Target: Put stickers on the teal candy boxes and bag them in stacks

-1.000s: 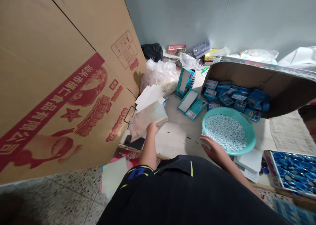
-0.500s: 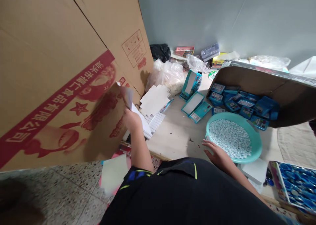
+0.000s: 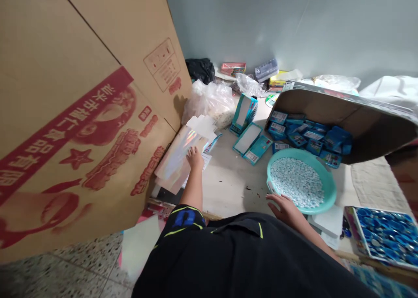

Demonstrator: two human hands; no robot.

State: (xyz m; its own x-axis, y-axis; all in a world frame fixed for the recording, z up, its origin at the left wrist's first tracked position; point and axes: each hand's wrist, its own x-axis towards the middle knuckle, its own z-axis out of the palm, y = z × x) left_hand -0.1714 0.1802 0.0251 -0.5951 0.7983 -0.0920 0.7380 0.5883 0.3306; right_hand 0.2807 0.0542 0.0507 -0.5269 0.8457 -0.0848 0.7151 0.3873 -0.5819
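My left hand (image 3: 195,157) rests on a shiny iridescent sheet (image 3: 178,160), its fingers spread over the right edge. The sheet lies flat against the big carton and partly covers white cut-out card blanks (image 3: 206,128). Printed paper shows just right of that hand. My right hand (image 3: 283,205) is held open at the near left rim of a turquoise basin (image 3: 329,189), fingers stretched out and holding nothing. Small white-and-blue pieces (image 3: 295,180) fill the basin. Between the hands stand folded blue boxes (image 3: 247,139) and a stack of blue cards (image 3: 243,114).
A large brown carton (image 3: 98,93) walls off the left side. At the right, a tilted open carton (image 3: 369,115) holds several blue packets (image 3: 313,134). A tray of blue spoon-like pieces (image 3: 385,232) sits front right. Plastic bags (image 3: 210,97) lie along the wall.
My left hand has laid the raised sheet down flat and now rests open on it. My right hand stays by the basin. The view has shifted slightly to the right.
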